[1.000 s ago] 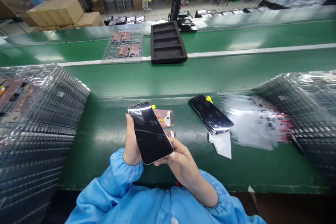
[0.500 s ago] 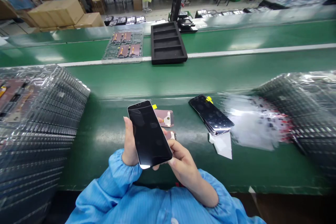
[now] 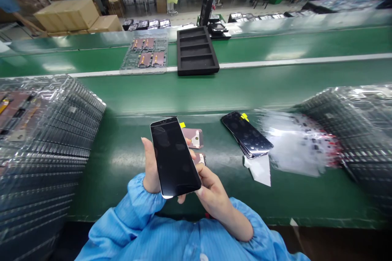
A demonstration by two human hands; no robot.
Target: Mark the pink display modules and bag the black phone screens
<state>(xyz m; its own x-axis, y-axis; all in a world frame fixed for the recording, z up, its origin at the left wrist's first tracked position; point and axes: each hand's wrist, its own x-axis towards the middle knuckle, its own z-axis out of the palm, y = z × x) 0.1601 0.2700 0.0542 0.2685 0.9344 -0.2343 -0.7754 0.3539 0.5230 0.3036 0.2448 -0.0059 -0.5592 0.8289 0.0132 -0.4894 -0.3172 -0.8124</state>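
Note:
I hold a black phone screen panel (image 3: 174, 157) with a small yellow tab at its top, glossy face up, over the near edge of the green bench. My left hand (image 3: 150, 167) grips its left edge, thumb along the side. My right hand (image 3: 211, 189) pinches its lower right edge with curled fingers. Under the panel, pinkish-backed parts (image 3: 193, 138) lie on the bench. A short stack of black screen panels (image 3: 246, 133) with a yellow tab lies to the right.
Tall stacks of clear plastic trays stand at the left (image 3: 43, 138) and right (image 3: 352, 130). Loose clear film (image 3: 294, 142) and a white scrap (image 3: 260, 169) lie beside the panel stack. On the far belt sit a black foam tray (image 3: 196, 51) and a clear tray of parts (image 3: 147, 53).
The panel has tilted slightly more upright and shifted a little toward me. My right hand slid a bit lower along its edge. Both hands keep their grip.

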